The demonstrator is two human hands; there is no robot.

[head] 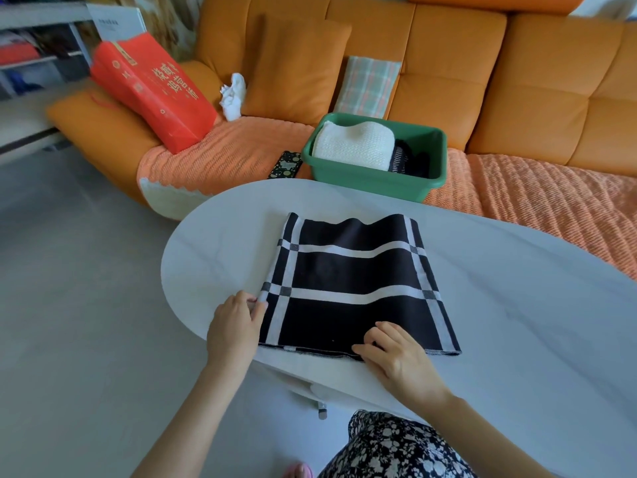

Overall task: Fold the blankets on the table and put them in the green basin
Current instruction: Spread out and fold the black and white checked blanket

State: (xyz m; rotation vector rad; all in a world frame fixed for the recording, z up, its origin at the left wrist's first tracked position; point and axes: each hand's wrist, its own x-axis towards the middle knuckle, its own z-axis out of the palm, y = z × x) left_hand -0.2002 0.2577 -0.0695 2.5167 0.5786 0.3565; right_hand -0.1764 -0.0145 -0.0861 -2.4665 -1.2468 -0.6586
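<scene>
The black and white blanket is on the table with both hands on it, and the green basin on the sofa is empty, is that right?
No. The green basin on the sofa is not empty: the head view shows a folded white blanket and dark striped cloth in it. The black and white blanket is on the table, with the left hand and right hand on it.

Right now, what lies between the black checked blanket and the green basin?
Only a bare strip of white table beyond the blanket; the basin stands on the sofa past the table's edge. The head view shows it.
</scene>
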